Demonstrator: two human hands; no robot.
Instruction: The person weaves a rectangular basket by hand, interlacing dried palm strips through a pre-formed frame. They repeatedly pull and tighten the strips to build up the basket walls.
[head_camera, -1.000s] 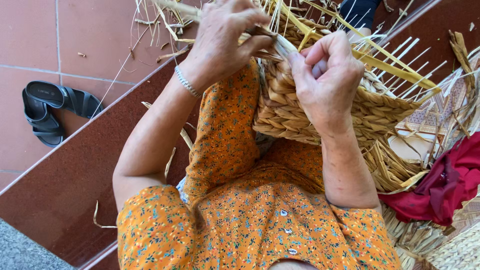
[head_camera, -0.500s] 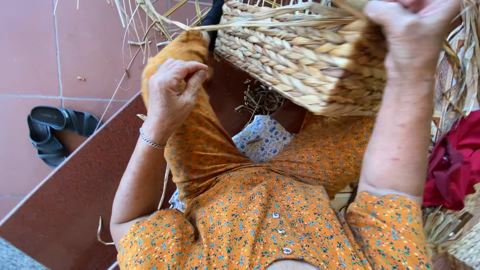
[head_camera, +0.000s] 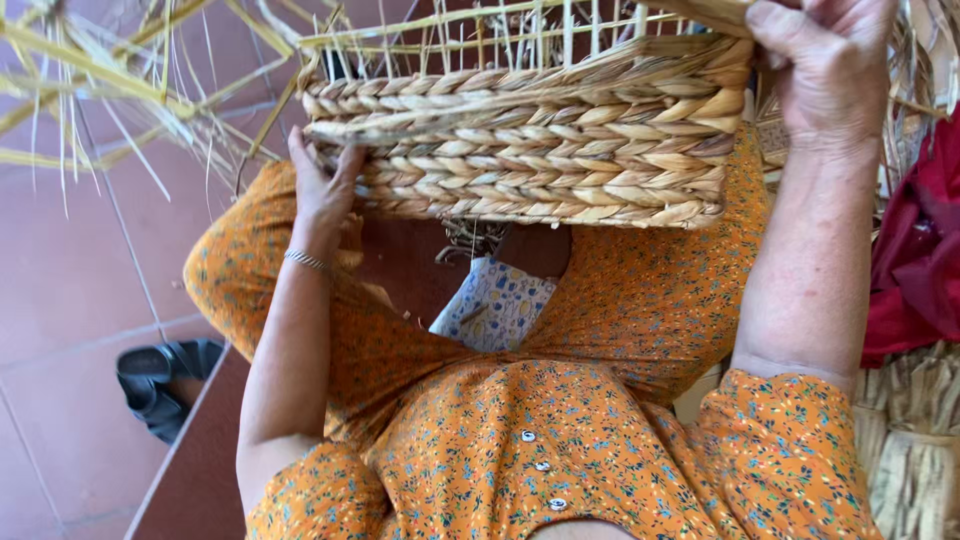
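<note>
Woven basket unfinished, contents unseen, left hand and right hand gripping its ends

1. The person wears an orange dress printed all over with small flowers in blue, green and white.
2. Short sleeves end above the elbows, well back from each hand, leaving both forearms bare.
3. 3 small pale round buttons run in a line down the chest front.
4. A thin silver chain bracelet circles the wrist just behind the left hand.
5. The right hand carries no visible ring or band; its wrist is bare.
</note>
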